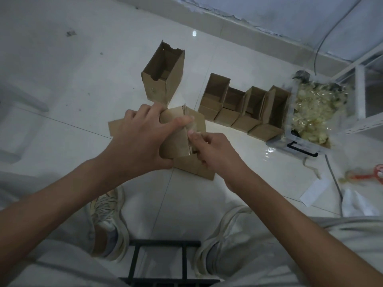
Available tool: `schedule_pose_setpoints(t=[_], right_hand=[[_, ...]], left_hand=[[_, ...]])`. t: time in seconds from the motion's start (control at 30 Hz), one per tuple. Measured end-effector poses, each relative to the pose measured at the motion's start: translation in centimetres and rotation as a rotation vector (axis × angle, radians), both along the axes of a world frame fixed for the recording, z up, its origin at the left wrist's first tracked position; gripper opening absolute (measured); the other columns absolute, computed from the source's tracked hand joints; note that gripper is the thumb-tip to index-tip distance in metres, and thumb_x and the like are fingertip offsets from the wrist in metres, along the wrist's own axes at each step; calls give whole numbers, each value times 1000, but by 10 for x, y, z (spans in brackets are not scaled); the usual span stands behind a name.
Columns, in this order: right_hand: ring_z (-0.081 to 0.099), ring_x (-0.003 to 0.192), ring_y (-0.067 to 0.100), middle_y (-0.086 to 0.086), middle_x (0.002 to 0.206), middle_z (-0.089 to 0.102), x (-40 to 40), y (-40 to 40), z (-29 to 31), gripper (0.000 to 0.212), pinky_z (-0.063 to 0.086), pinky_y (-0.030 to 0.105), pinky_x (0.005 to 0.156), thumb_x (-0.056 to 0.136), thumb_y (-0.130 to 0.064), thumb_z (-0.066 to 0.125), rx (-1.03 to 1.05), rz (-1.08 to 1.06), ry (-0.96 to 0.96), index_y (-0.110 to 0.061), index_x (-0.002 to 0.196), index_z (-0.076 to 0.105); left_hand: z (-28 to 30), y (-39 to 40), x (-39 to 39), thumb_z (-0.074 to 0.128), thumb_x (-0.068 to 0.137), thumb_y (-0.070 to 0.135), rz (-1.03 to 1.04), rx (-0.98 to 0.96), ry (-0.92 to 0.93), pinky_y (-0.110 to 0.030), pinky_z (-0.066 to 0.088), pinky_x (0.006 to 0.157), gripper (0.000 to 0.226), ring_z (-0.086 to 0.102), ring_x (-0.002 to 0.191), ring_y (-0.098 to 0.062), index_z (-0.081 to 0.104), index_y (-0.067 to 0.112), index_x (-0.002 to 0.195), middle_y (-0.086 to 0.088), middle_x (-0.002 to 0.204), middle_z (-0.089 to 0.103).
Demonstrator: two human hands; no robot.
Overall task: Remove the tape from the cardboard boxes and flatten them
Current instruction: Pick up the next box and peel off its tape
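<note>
Left hand clamps the box above the floor, right hand pinching the tape along its seam. Best peel low and slow, keeping the cardboard braced.

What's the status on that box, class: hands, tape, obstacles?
Left hand grips held box. Right hand pinches clear tape at the seam. Five open boxes wait behind; nothing blocking.

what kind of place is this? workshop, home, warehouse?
Probably a plain indoor room, home or small storeroom, worked on the floor: glossy white floor tiles, a white metal shelf frame by the wall, and a clear plastic bin full of crumpled tape beside a row of open cardboard boxes.
</note>
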State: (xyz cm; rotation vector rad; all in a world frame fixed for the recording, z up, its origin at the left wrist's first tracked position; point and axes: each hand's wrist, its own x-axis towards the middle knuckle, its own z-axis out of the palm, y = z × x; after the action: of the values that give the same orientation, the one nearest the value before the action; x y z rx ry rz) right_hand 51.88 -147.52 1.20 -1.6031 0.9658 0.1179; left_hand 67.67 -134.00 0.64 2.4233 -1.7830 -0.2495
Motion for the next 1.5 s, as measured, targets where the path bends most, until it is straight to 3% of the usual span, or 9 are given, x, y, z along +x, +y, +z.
schedule_pose_setpoints(t=[0.13,0.27,0.57,0.73,0.83,0.97,1.1,1.23,1.5], right_hand=[[46,56,12,-2,64,56,-2,-3,0,39,40,34,61,107,-38,56,-40,-20,-164,-17,77,67],[58,47,16,-1,58,52,-9,-10,0,31,37,26,49,108,-26,58,53,-53,-303,-7,83,57],[55,50,18,6,61,55,-9,-11,7,22,40,27,49,99,-8,64,193,-199,-358,-12,82,51],[51,47,6,-8,57,60,-6,-9,8,32,39,22,49,102,-23,68,-291,-17,-367,-24,127,48],[39,48,9,-3,55,48,-8,-6,4,13,31,25,51,106,-34,60,-435,131,-411,-23,111,65],[40,47,10,-9,51,49,-8,-9,0,12,35,18,54,96,-34,74,-396,197,-335,-25,100,67],[48,42,18,0,52,56,-8,-8,1,15,43,25,49,97,-32,74,-382,266,-260,-24,96,61],[60,42,24,5,65,73,-7,-11,8,17,48,24,50,100,-28,70,-84,253,-210,-18,105,56],[56,36,23,22,69,72,-8,-14,11,17,37,17,41,103,-19,65,150,217,-289,-9,105,52]], left_hand=[[1,-2,-1,62,63,81,50,16,149,-53,52,90,101,54,110,-30,32,46,152,-11,134,51],[3,-1,-1,78,64,73,117,-23,193,-53,51,93,102,53,110,-27,33,46,151,-8,133,49],[8,-1,-6,60,60,77,230,-67,251,-51,51,92,94,49,105,-21,36,46,145,-4,127,50],[5,-1,-4,73,63,73,255,-77,163,-55,50,93,95,53,110,-28,37,44,145,-7,128,50],[3,-1,-2,76,64,71,274,-85,135,-54,50,92,93,54,110,-31,38,43,144,-10,129,51],[3,2,-1,69,61,73,258,-43,7,-53,49,88,92,54,107,-36,41,39,142,-14,126,52],[2,3,-3,75,63,68,206,-13,-123,-50,46,86,92,53,106,-38,43,36,143,-16,125,52],[4,4,-3,77,66,63,155,-23,-208,-51,42,86,90,51,110,-41,44,34,145,-20,130,52],[7,3,-1,82,61,59,173,-77,-42,-51,43,87,93,51,110,-39,47,34,143,-16,129,51]])
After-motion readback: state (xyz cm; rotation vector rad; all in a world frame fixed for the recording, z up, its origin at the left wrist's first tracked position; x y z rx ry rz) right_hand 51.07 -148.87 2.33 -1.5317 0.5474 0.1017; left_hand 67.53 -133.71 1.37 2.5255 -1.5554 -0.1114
